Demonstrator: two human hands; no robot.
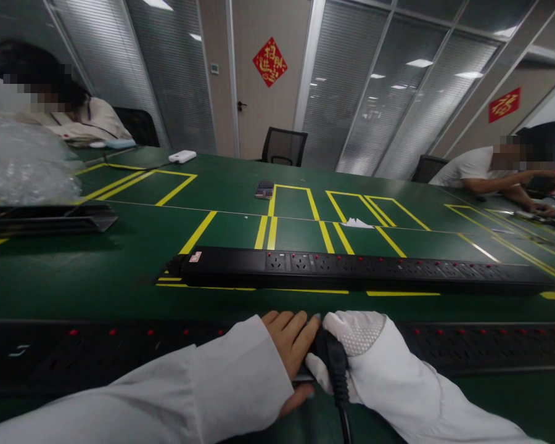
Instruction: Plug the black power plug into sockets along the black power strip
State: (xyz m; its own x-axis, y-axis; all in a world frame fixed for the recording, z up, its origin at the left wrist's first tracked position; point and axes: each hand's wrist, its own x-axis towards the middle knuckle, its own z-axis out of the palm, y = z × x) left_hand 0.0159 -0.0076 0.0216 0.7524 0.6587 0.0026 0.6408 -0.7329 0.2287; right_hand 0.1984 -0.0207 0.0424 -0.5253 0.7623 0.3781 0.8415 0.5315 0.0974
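Across the near part of the green table lies a long black power strip (120,345) with red lights. My bare left hand (292,345) is laid over its middle, fingers on top and thumb at the near edge, gripping it. Right beside it, my right hand (351,345), in a white dotted glove, is closed around a black plug (333,357) at the strip. The plug's cable (345,422) runs down toward me. Whether the plug sits fully in a socket is hidden by my hands. Farther off, a second black power strip (351,271) lies parallel to the first.
Clear plastic wrap (23,160) and a dark metal channel (46,221) are at the left. Yellow tape marks the green table (231,191). A white box (182,156) and a torn white paper (358,223) lie farther back. One person sits at each side.
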